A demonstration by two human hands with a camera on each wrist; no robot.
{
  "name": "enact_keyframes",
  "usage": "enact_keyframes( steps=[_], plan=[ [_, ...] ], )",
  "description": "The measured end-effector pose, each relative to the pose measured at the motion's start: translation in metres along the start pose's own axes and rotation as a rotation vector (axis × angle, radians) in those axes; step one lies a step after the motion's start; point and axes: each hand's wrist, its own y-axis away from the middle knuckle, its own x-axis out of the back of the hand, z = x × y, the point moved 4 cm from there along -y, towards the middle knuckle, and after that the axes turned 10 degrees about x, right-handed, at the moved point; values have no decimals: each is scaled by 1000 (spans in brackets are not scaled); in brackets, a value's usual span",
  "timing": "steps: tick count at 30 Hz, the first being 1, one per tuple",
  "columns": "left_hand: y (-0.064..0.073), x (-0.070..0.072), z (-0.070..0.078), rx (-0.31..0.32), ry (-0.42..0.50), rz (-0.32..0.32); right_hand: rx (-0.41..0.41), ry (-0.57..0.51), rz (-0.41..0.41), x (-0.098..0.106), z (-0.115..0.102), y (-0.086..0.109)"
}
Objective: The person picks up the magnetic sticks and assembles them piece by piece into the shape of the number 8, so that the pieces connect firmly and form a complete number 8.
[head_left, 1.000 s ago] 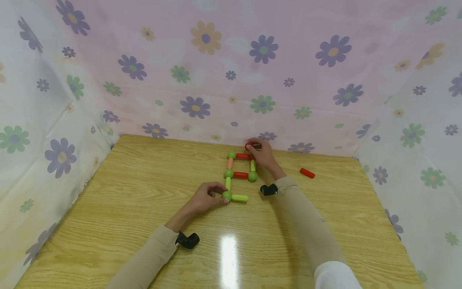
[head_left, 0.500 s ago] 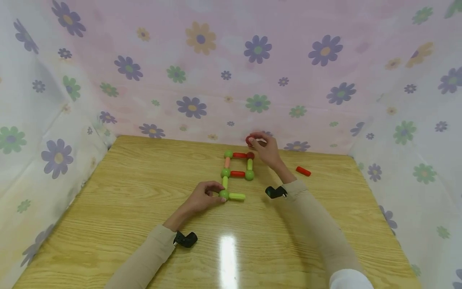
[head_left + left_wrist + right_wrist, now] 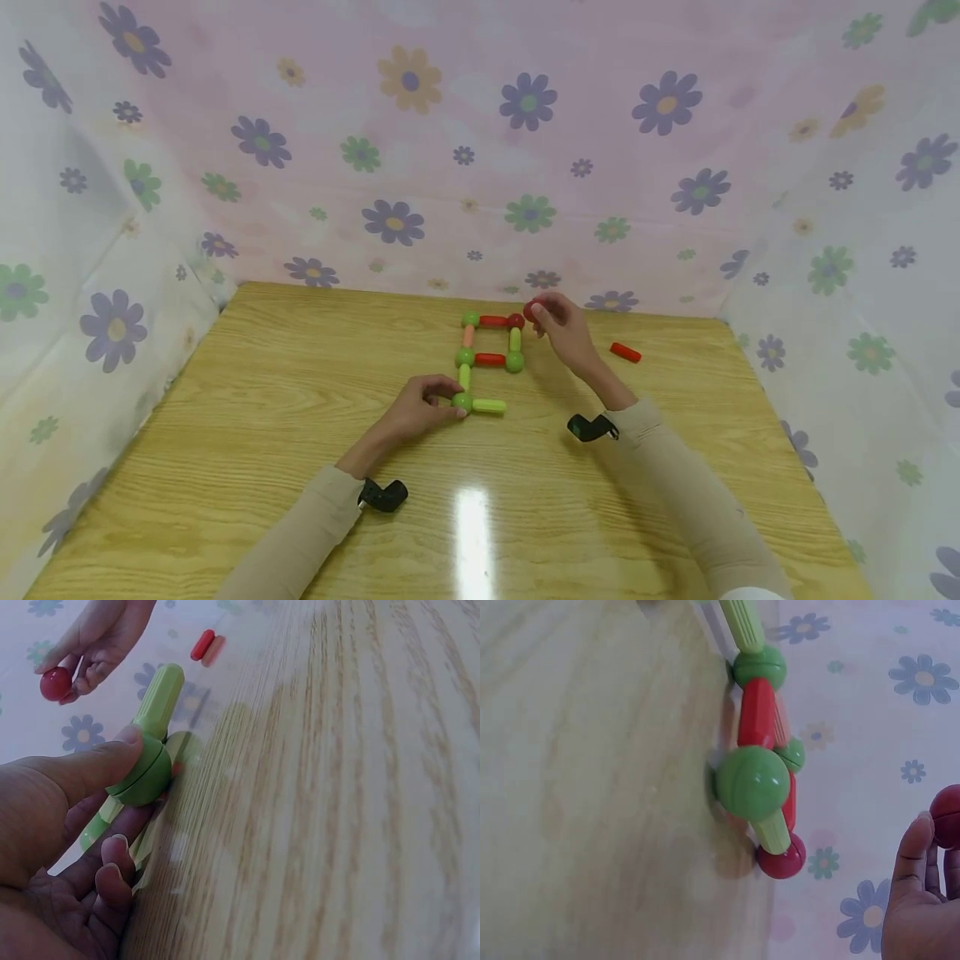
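Observation:
On the table lies a joined figure of balls and rods: a square with a tail toward me. Its balls are green, except one dark red ball (image 3: 516,321) at the far right corner. My left hand (image 3: 422,408) pinches the green ball (image 3: 146,772) at the near end, from which a yellow-green rod (image 3: 489,406) points right. Between thumb and fingers, my right hand (image 3: 567,333) holds a separate red ball (image 3: 949,816) raised beside the figure's far right corner. The two red balls are apart in the right wrist view.
A loose red rod (image 3: 626,352) lies on the wooden table (image 3: 300,358), right of my right hand. A flowered cloth (image 3: 435,167) stands behind the table and along both sides. Each sleeve carries a small black wrist camera (image 3: 591,427).
My right hand first lifts the red ball off from beside the far right corner, then brings it right and lower. My left hand stays on the near green ball; the view shifts slightly.

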Motion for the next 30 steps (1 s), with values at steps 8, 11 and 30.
enact_keyframes(
  steps=[8, 11, 30],
  plan=[
    [1, -2, 1, -18, 7, -6, -105, -47, -22, -3, 6, 37],
    [2, -3, 2, -23, 8, -1, -154, -44, -57, -4, 9, 53],
    [1, -1, 0, -21, -6, 6, -336, 49, -418, -6, 22, 108]
  ],
)
